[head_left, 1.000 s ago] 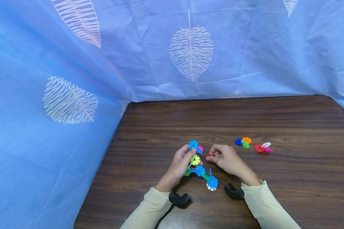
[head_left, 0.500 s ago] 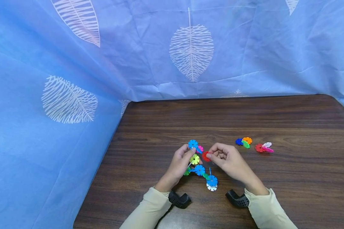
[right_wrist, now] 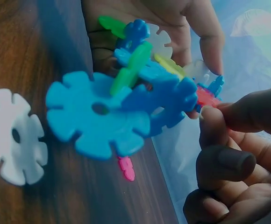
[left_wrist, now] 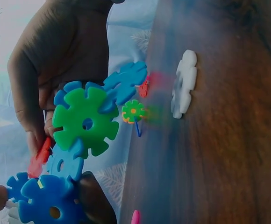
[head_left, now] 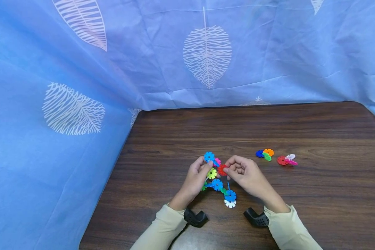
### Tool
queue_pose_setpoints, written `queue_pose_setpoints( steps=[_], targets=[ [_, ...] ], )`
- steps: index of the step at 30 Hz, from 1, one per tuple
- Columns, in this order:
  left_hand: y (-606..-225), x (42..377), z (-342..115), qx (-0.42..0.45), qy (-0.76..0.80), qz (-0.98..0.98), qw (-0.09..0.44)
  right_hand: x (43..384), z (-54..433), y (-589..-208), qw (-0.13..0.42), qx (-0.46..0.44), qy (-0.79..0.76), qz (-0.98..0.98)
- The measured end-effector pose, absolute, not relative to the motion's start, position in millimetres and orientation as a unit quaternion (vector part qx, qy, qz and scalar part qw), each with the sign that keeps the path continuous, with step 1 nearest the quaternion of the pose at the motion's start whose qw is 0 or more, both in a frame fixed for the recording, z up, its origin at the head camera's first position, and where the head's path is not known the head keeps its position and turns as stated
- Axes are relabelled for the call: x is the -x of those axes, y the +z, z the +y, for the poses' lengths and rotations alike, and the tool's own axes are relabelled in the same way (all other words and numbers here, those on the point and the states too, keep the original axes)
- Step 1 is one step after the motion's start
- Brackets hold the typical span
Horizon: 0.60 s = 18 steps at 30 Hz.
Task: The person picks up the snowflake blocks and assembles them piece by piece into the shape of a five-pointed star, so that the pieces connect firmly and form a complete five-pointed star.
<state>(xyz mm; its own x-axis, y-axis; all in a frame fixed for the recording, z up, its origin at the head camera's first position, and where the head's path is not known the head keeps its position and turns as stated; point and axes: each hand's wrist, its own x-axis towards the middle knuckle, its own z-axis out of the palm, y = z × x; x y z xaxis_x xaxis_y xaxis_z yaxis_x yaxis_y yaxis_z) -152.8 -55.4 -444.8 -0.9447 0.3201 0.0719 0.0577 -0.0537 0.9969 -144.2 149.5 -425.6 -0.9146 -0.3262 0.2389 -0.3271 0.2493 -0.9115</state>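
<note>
My left hand [head_left: 194, 177] pinches a chain of notched plastic snowflake discs. It includes a yellow disc [head_left: 211, 173], a blue disc [head_left: 217, 184] and a green disc [left_wrist: 86, 121]. At its lower end in the head view hangs another blue disc [head_left: 230, 195], overlapping a white disc [head_left: 230, 204]. Thumb and index finger of my right hand [head_left: 246, 176] pinch a red disc [head_left: 222, 169], right beside the chain's upper part. In the right wrist view, only a little of the red shows past the fingertips. My left fingers partly cover the chain's upper discs.
To the right on the brown wooden table [head_left: 331, 194] lie two small joined groups: one with an orange disc [head_left: 268, 152], blue and green, another with a red disc [head_left: 282, 160], white and pink. A blue leaf-patterned cloth [head_left: 162, 62] hangs behind and at the left.
The red disc has turned from edge-on to face-on in my right hand and moved left, up to the chain. My left hand keeps its hold, almost still.
</note>
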Motion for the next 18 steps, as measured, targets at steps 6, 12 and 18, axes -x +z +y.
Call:
queue_pose_setpoints(
  steps=[6, 12, 18],
  targets=[
    [-445.2, 152.1, -54.6, -0.144, 0.702, 0.693, 0.082, 143.6, 147.1, -425.1, 0.003, -0.202, 0.575, -0.793],
    [-447.7, 152.6, -54.8, -0.158, 0.704, 0.687, 0.081, 142.5, 146.3, -424.8, 0.014, -0.202, 0.572, -0.795],
    [-450.3, 152.3, -54.7, -0.166, 0.711, 0.680, 0.073, 141.8, 144.7, -425.3, 0.033, -0.195, 0.575, -0.794]
  ],
)
